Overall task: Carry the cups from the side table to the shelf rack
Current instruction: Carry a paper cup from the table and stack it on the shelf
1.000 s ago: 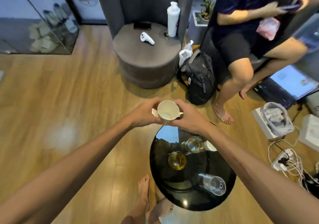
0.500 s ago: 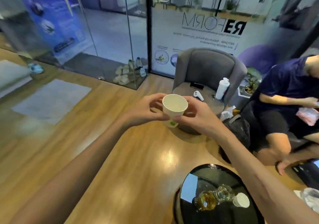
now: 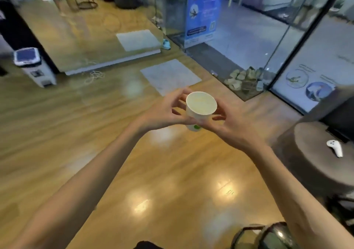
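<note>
A white paper cup [image 3: 200, 108] with a small green mark near its base is held upright in front of me, over the wooden floor. My left hand [image 3: 166, 112] grips its left side with curled fingers and thumb. My right hand [image 3: 228, 122] grips its right side and base. The cup's inside looks pale and empty. Only the rim of the black round side table [image 3: 268, 237] shows at the bottom edge; the other cups on it are out of view. No shelf rack can be made out.
A grey round seat [image 3: 318, 158] with a white controller [image 3: 335, 148] stands at the right. Glass walls [image 3: 249, 38] run along the back right. A raised wooden platform [image 3: 86, 43] and a white bin [image 3: 32, 66] lie to the left, a pale mat [image 3: 170, 76] ahead.
The view has swung left and up, away from the side table and the seated person. Both hands keep hold of the cup, carried in front of me.
</note>
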